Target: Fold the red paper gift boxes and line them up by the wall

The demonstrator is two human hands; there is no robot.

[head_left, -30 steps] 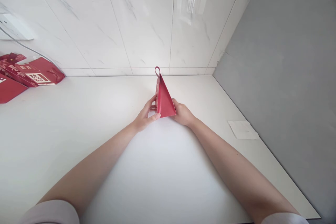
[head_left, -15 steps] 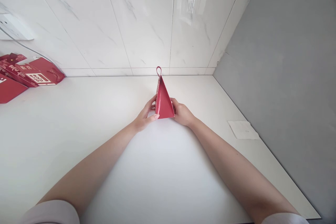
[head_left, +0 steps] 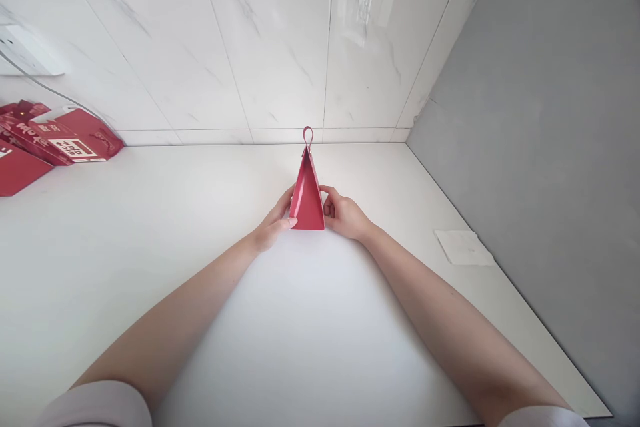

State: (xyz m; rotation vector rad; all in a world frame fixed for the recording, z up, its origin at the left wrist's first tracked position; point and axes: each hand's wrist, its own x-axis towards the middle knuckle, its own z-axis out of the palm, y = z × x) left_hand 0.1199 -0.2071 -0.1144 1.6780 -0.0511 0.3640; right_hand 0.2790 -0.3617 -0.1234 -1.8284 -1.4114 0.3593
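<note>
A red triangular cardboard box (head_left: 308,203) stands upright on the white table, its open end facing me. From its peak rises a small red loop (head_left: 308,136). My left hand (head_left: 274,224) grips the left side, with the thumb at the lower front corner and the fingers partly hidden behind the panel. On the other side, my right hand (head_left: 347,215) has its index finger against the right panel and its other fingers curled close to the lower edge. Whatever is printed on the outer panels is turned away from me.
Several red printed cartons (head_left: 75,140) lie at the far left by the wall, beneath a white socket (head_left: 30,50) with a grey cable. A white paper piece (head_left: 464,247) lies on the table (head_left: 200,360) at right, beside a grey partition (head_left: 540,113). Marbled tiles (head_left: 280,33) rise behind.
The box has turned so its open end faces me more squarely. Its base has shifted slightly left and its loop slightly right. My left hand has moved a little left with it.
</note>
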